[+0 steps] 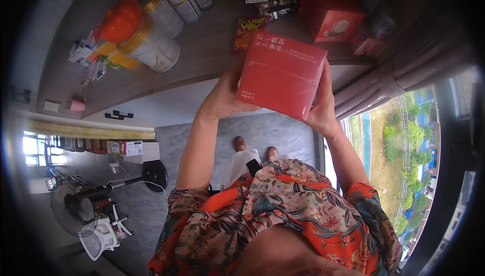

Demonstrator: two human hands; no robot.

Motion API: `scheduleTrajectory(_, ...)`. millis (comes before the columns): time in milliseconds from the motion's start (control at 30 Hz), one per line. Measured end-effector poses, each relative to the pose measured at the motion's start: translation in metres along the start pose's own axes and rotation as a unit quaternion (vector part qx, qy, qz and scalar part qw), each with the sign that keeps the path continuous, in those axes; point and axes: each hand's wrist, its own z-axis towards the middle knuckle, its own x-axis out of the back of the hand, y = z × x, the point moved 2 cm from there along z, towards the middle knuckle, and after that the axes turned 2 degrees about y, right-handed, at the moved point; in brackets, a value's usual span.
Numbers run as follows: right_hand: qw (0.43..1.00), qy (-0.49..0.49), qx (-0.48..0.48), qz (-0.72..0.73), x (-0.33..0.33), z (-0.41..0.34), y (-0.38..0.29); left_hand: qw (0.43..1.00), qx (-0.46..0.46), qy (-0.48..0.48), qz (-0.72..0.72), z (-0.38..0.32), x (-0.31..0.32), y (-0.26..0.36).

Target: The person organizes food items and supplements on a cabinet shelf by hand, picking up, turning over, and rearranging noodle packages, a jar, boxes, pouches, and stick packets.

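A red box in clear wrap (282, 77), bearing writing, is held up in front of me between both hands. My left hand (227, 96) grips its left side, with part of the hand hidden behind the box. On the right side, my right hand (324, 105) holds the edge and lower corner. Just beyond the box, a purple and orange snack packet (246, 29) lies on the wooden counter (204, 45). To the right of that packet stands a larger red box (335, 22).
Lidded canisters (155, 48), an orange-red pumpkin-shaped container (120, 20) and small cartons (83, 50) stand on the counter's left. Dark packets (278, 5) lie at its back. A standing fan (75, 204) and white chair (98, 238) are at lower left; a tied curtain (379, 83) hangs right.
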Motion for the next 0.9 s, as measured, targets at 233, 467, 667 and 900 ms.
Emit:
scheduleTrajectory(233, 0.999, -0.015, -0.046, -0.002, -0.002, -0.004, -0.001, 1.000, 0.007, -0.004, -0.011, 0.001, -0.002, 0.011)
scheduleTrajectory(467, 0.996, -0.039, -0.076, 0.022, -0.013, -0.012, -0.002, 0.998, -0.057, 0.038, -0.013, 0.000, 0.005, 0.009)
scheduleTrajectory(667, 0.993, -0.046, -0.060, 0.086, -0.030, -0.012, -0.015, 0.995, -0.086, 0.033, 0.031, -0.008, 0.022, 0.010)
scheduleTrajectory(900, 0.990, -0.092, -0.011, 0.102, -0.053, -0.016, -0.024, 0.994, -0.103, 0.012, -0.026, -0.017, 0.056, 0.013)
